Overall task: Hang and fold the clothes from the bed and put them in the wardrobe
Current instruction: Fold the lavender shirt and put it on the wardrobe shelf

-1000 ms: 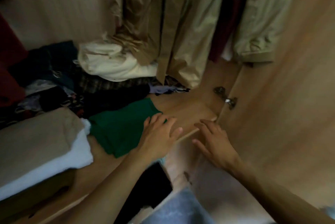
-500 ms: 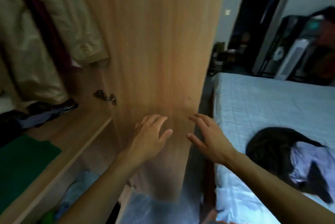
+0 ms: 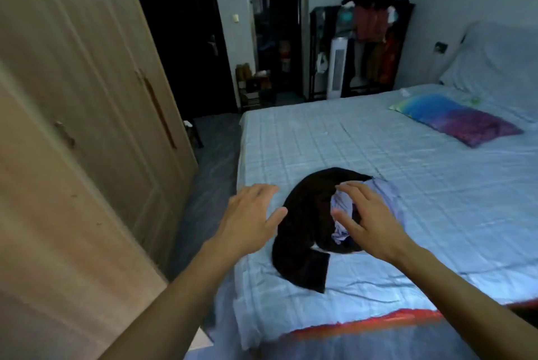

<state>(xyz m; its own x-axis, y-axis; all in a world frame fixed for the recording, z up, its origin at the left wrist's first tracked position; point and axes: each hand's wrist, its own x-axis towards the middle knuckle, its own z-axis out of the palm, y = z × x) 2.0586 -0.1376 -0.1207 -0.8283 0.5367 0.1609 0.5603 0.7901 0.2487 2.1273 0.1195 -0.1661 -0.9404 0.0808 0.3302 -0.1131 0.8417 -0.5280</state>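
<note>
A black garment (image 3: 305, 231) lies curled on the bed (image 3: 378, 156), near its front left corner. A pale lilac garment (image 3: 387, 193) is bunched against the black one's right side. My left hand (image 3: 250, 220) hovers with spread fingers just left of the black garment, holding nothing. My right hand (image 3: 366, 220) hovers over the lilac garment with fingers spread and slightly bent, also holding nothing. The wooden wardrobe (image 3: 87, 97) stands along the left, with an open door panel (image 3: 43, 243) nearest me.
A blue and purple pillow (image 3: 457, 118) lies at the bed's far right. A narrow strip of floor (image 3: 209, 167) runs between wardrobe and bed. A dark rack with hanging clothes (image 3: 369, 39) and a white tower fan (image 3: 336, 68) stand at the back wall.
My view has swung right from the wardrobe shelf, past the door panel, to the bed. Both hands have come away from the wardrobe and now hover over the clothes on the bed.
</note>
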